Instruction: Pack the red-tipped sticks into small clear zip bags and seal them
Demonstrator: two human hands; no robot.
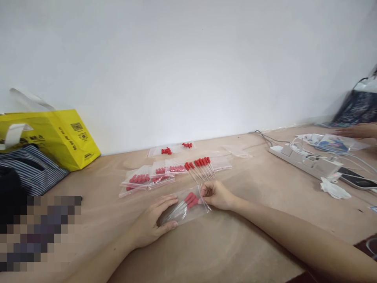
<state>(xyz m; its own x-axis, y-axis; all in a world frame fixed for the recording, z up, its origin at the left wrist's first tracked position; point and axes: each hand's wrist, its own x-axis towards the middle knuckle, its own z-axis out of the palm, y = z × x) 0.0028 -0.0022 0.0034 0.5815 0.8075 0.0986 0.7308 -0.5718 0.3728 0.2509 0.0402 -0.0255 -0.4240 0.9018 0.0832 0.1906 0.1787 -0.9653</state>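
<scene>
A clear zip bag [191,214] lies on the table with several red-capped glass droppers [191,199] inside. My left hand [154,218] rests at the bag's left end, thumb and fingers spread apart around it. At the bag's right end, my right hand [216,195] pinches the edge near the red caps. Just beyond the bag, several loose droppers [202,167] lie side by side, red ends away from me. Filled bags of red-capped droppers [140,179] overlap behind my left hand.
More bags with red caps [166,151] lie near the wall. A yellow bag [79,137] and a striped bag [38,167] stand left. On the right are a power strip [306,161], a phone [357,179], crumpled tissue [335,188] and another person's hand [359,130].
</scene>
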